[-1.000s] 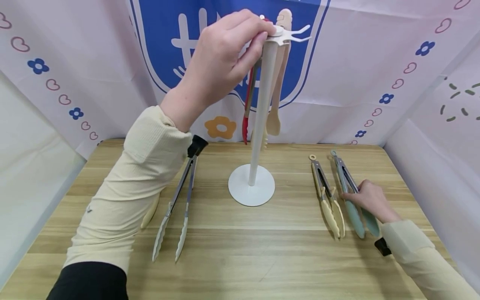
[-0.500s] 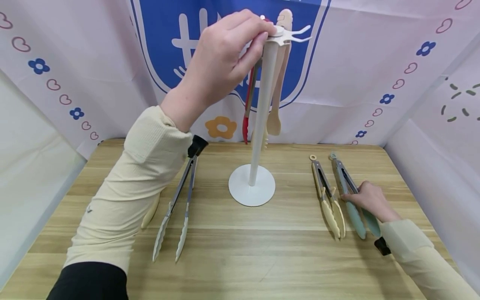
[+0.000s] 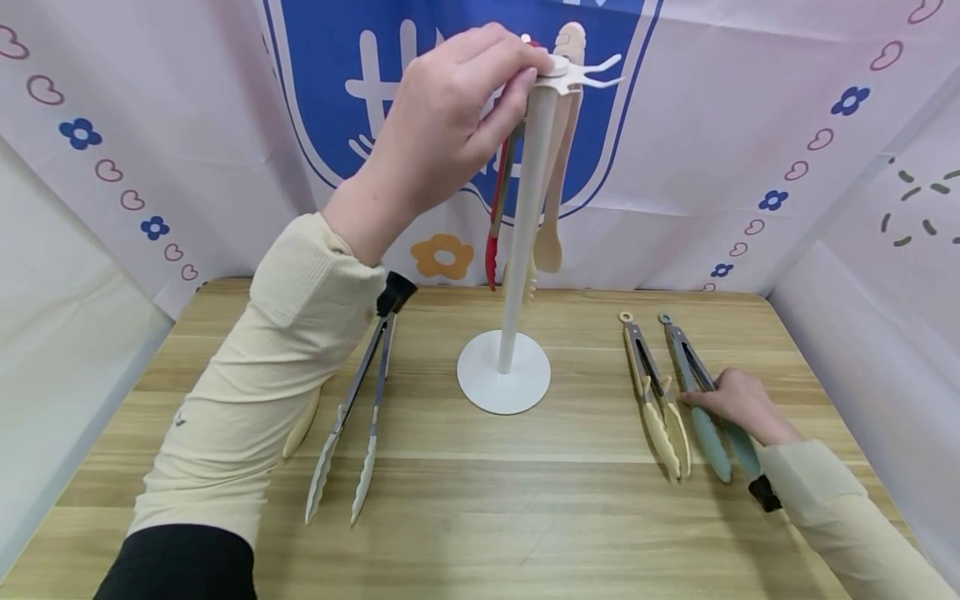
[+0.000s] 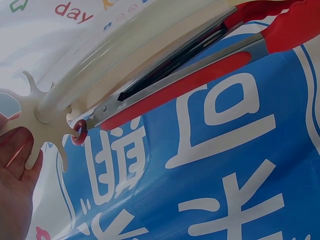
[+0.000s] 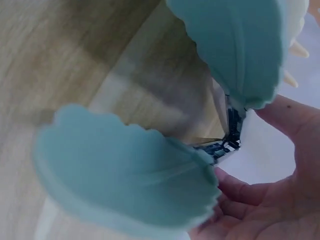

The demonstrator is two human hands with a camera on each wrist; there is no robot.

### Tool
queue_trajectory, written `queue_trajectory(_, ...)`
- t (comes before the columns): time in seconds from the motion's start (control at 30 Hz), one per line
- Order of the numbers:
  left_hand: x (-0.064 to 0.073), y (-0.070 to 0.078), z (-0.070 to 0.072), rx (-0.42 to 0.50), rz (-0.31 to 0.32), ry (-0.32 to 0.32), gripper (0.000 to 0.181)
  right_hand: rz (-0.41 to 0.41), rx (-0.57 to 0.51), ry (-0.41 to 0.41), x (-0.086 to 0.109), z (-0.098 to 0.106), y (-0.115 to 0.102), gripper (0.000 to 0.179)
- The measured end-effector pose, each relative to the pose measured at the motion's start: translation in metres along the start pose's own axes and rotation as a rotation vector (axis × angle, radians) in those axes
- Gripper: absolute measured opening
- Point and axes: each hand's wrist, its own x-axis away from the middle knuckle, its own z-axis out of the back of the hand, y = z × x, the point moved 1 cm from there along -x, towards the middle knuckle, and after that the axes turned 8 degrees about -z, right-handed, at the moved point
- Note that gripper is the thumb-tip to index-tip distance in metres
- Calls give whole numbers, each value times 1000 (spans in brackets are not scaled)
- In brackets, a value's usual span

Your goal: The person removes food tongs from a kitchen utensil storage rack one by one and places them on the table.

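My left hand [image 3: 450, 108] pinches the hooked top of a white upright stand [image 3: 521, 217]. In the left wrist view, red tongs [image 4: 295, 25] hang by a ring from one of its hooks. Beige tongs [image 3: 550, 242] hang behind the pole, and two hooks at the right carry nothing. At the table's right side, my right hand [image 3: 742, 406] grips teal tongs [image 3: 708, 442], its thumb on one arm. The right wrist view shows their scalloped teal tips [image 5: 130, 170] spread apart near the wood surface, with the fingers farther back along the arms.
Cream tongs [image 3: 660, 433] lie just left of the teal pair. Left of the stand's round base [image 3: 480, 383] lie white-tipped tongs [image 3: 322, 467]. A pale yellow thing [image 3: 300, 429] is mostly hidden by the left sleeve. A printed cloth [image 3: 697, 125] backs the wooden table.
My right hand and the teal tongs have shifted slightly toward the table's near side. My left hand keeps its hold on the stand's top.
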Motion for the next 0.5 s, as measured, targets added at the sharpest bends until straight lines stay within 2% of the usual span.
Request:
queue_trajectory(0.2, 0, 0, 1, -5, 0, 0, 32, 8, 8, -26, 2, 9, -9, 42)
queue_trajectory(0.4, 0, 0, 1, 0, 0, 0, 32, 71, 30, 51, 4, 26, -26, 67)
queue_trajectory(0.5, 0, 0, 1, 7, 6, -4, 32, 82, 12, 83, 7, 33, -34, 73)
